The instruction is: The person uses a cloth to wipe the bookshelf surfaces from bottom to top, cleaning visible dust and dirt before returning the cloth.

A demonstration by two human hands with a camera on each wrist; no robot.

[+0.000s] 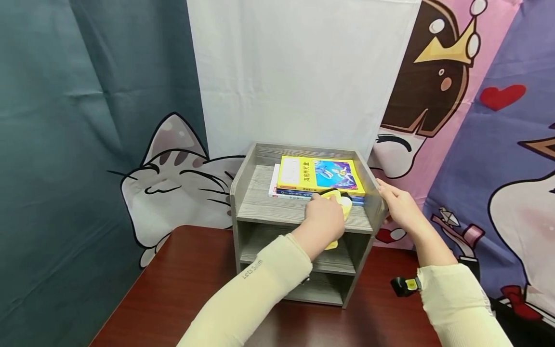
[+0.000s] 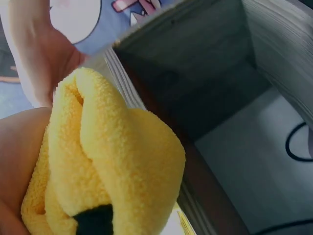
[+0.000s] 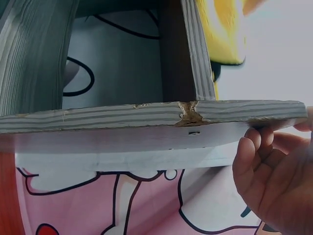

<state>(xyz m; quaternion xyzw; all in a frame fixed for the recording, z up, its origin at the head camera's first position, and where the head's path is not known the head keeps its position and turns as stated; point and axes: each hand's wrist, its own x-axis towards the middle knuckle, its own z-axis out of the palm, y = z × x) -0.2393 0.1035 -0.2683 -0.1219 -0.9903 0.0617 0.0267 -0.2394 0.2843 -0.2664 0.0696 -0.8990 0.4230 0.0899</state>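
Observation:
My left hand (image 1: 324, 219) grips a fuzzy yellow cloth (image 2: 132, 161) with a dark patch, at the front right of a grey wood-grain shelf (image 1: 269, 214). Part of the cloth hangs below the top board's front edge. With my right hand (image 1: 401, 207) I hold the upper part of the shelf's right side panel (image 3: 98, 120); in the right wrist view its fingers (image 3: 247, 152) curl against the panel's outer face. Behind the cloth, a yellow-covered book (image 1: 299, 173) lies flat on top of a small stack of books on the top board.
The shelf stands on a reddish-brown table (image 1: 173, 284), close to a hanging printed curtain (image 1: 303, 72). Two lower compartments (image 1: 321, 289) face forward. A black device with a yellow label (image 1: 405, 286) is at my right sleeve. Chipped edging (image 3: 190, 113) shows on the side panel.

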